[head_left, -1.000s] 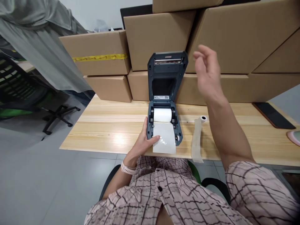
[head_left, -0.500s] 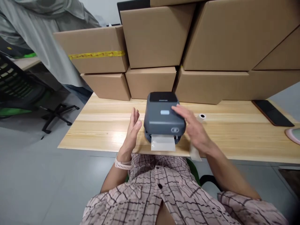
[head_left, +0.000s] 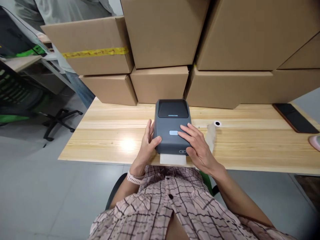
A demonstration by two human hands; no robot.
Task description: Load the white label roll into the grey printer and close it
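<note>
A dark grey label printer (head_left: 166, 123) stands near the front edge of the table, between my hands. Its lid looks lowered, and a strip of white label paper (head_left: 173, 159) sticks out of the front. My left hand (head_left: 147, 145) grips the printer's left side, its thumb over the front left corner and its other fingers along the wall, partly hidden. Spread over the right part of the lid, the fingers of my right hand (head_left: 198, 146) touch the top beside a pale blue window (head_left: 173, 132). The right thumb lies near the front right edge.
Behind the printer, cardboard boxes (head_left: 160, 85) are stacked along the wooden table (head_left: 100, 143). A small roll (head_left: 217, 124) with a trailing translucent strip (head_left: 210, 135) lies right of the printer. Farther right is a phone (head_left: 295, 116). A person in grey (head_left: 72, 11) stands behind the boxes.
The printer's lid has come down at the front, covering the gap seen before. My left hand has moved in against the printer's side, and my right hand has shifted lower on the lid.
</note>
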